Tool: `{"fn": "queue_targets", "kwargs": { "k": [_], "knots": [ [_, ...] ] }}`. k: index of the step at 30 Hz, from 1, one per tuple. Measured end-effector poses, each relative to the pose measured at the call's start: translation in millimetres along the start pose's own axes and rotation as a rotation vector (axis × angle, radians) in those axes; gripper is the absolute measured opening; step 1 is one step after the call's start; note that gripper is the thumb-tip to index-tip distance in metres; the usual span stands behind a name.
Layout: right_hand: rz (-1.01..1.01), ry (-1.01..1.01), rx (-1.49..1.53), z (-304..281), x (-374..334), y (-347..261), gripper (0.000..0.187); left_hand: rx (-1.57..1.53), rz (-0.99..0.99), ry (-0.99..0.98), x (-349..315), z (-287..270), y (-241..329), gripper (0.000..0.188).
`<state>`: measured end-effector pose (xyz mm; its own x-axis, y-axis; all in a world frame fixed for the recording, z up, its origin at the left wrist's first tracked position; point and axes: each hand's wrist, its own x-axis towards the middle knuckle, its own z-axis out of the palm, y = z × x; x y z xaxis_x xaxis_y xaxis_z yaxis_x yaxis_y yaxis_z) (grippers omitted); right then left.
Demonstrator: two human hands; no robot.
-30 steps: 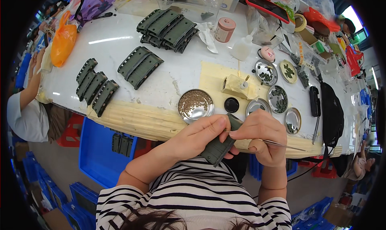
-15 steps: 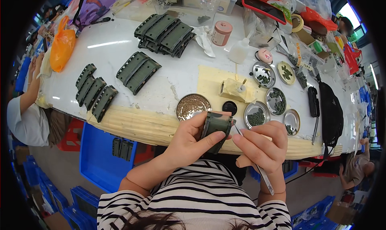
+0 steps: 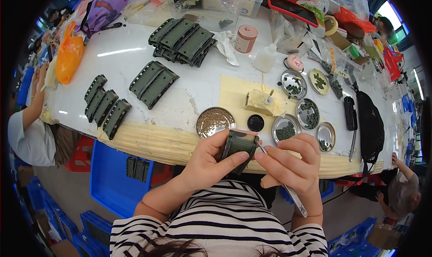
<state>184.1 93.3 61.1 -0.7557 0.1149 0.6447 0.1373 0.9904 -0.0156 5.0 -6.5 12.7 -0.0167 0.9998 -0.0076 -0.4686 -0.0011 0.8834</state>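
Observation:
My left hand grips a dark green curved plastic part, thumb across its face, above the table's front edge. In my right hand is a pair of metal tweezers, pinched like a pen. Their tip meets the right edge of the green part; whether a small piece sits in the tip is too small to tell. Just beyond my hands lie a round tin of brown grains, a small black round cap and a tin of tiny green pieces.
Green curved panels are stacked at the back, with another panel group nearer. More small tins, a tape-wrapped block and a squeeze bottle stand right of centre. A black pouch lies far right; a blue bin sits below left.
The green part has tilted slightly and sits a little lower in my left hand. The tweezer tip has come in from just off its right edge to touch it.

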Motion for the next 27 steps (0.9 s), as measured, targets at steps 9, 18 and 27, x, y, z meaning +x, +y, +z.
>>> {"fn": "queue_targets", "kwargs": {
  "k": [9,18,27],
  "knots": [
    [-0.029,-0.004,0.058,0.1,0.8,5.7,0.032,0.007,-0.017,-0.032,1.0,-3.0,1.8,0.035],
    [0.004,0.013,0.247,0.2,-0.3,14.5,0.037,-0.124,-0.107,-0.092,3.2,-7.0,4.6,0.036],
    [0.089,0.085,0.399,3.6,-3.9,15.0,0.045,-0.207,-0.148,-0.107,3.4,-6.9,3.9,0.037]
  ]
}}
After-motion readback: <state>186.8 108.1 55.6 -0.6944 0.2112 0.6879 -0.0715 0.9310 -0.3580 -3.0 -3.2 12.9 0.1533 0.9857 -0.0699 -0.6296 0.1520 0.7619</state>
